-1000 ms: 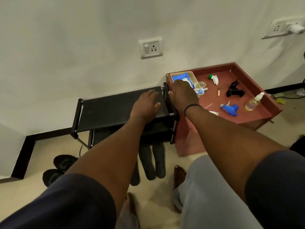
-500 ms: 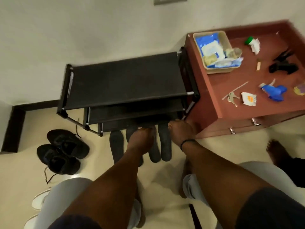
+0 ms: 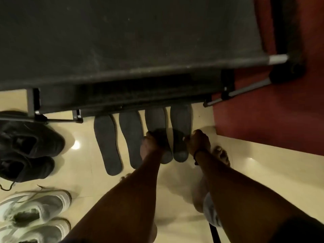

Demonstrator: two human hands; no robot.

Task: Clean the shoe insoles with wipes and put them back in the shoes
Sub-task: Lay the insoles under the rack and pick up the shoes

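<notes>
Glossy cream tile floor fills the lower part of the view, with a small bright light reflection shining near the left and a fainter one off to the right. Up top, a black shoe rack dominates, its dusty fabric shelf stretched wide, lower tiers stepping out beneath, a silver tube end showing at its right corner. Just beside it on the right stands a reddish-brown cabinet, its side dropping to the floor.

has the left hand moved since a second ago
Yes. The left hand has come down off the shoe rack top to the third insole on the floor.
</notes>
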